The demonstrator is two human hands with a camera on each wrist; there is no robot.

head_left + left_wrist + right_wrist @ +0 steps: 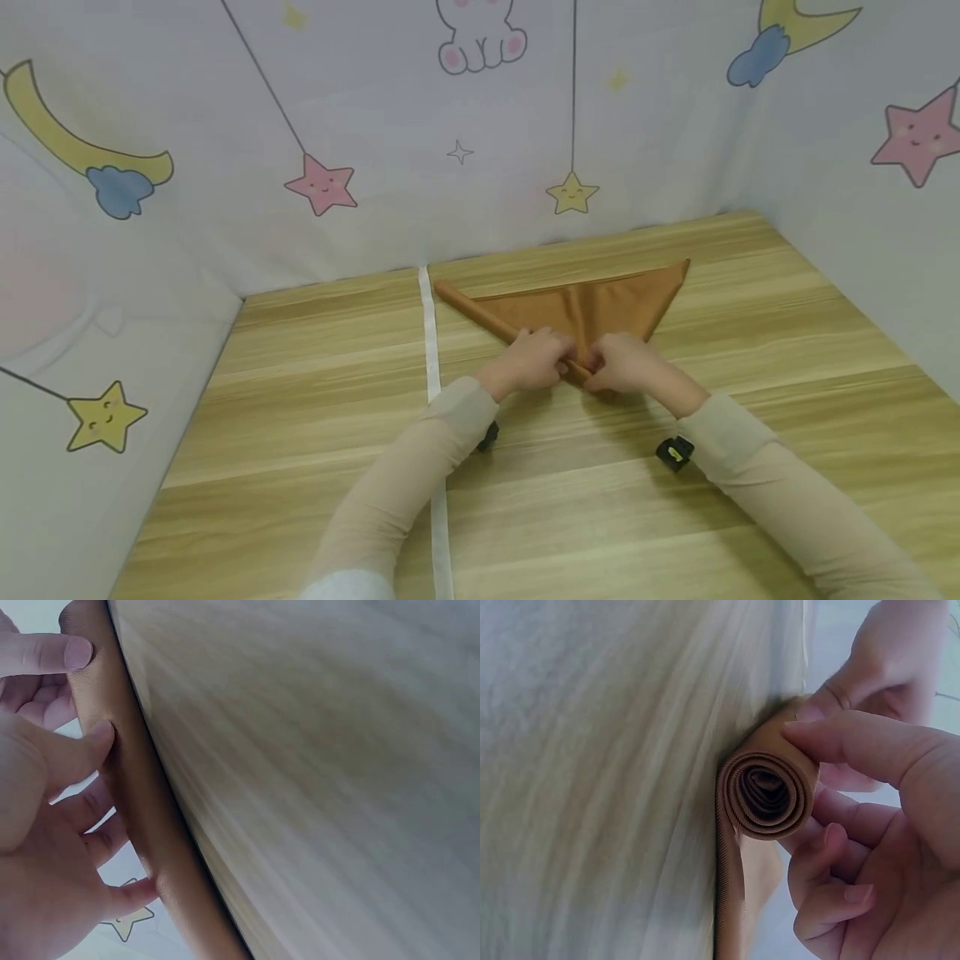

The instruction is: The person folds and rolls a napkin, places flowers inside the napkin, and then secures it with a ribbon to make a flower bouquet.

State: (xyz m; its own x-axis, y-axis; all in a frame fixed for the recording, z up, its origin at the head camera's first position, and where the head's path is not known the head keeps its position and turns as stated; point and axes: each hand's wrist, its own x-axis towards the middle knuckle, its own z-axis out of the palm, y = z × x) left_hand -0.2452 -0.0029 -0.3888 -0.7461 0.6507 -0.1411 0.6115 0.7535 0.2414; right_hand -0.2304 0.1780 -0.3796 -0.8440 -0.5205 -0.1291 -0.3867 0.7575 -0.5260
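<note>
A brown cloth (pixel 622 304) lies on the table as a wide triangle, its left edge wound into a tight roll (pixel 480 315). My left hand (pixel 536 358) grips this roll near its close end, with the thumb pressed on the near side and the fingers on the far side in the left wrist view. Right beside it, my right hand (pixel 626 364) pinches the end of the roll between thumb and fingers. Spiral layers of the coiled end (pixel 765 791) show in the right wrist view. The two hands nearly meet at the triangle's near point.
A white strip (pixel 433 375) runs front to back along the wood-grain table (pixel 315 400), left of the cloth. Pale curtains (pixel 495 150) printed with stars and moons enclose the back and sides. Small black devices (pixel 675 453) sit at the wrists.
</note>
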